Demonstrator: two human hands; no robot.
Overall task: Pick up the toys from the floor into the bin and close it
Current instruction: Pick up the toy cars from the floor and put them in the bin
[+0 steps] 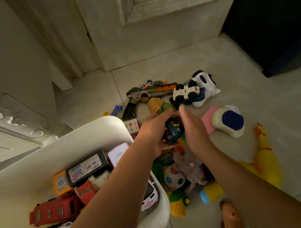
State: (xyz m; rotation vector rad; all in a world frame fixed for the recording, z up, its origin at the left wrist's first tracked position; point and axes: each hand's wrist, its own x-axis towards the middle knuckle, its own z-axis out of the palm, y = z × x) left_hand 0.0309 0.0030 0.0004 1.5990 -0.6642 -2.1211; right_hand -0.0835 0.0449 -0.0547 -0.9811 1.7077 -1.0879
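Note:
A white bin [98, 127] stands at the lower left, holding toy vehicles such as a red fire truck [53, 211]. To its right, toys lie piled on the tiled floor: a green toy gun [149, 93], a white wheeled car [185, 91], a yellow rubber chicken [265, 156] and a round white ball toy [172, 177]. My left hand [154, 132] is shut on a small dark green toy [174, 129], held above the pile just right of the bin's rim. My right hand [193, 127] is beside that toy, fingers straight and holding nothing.
A white-and-blue rounded toy [228, 123] on a pink piece lies right of my hands. A white panda-like toy [202, 82] sits behind the car. A cream door [154, 28] and a dark cabinet [275, 13] stand beyond. Carved white furniture [13, 115] is left of the bin.

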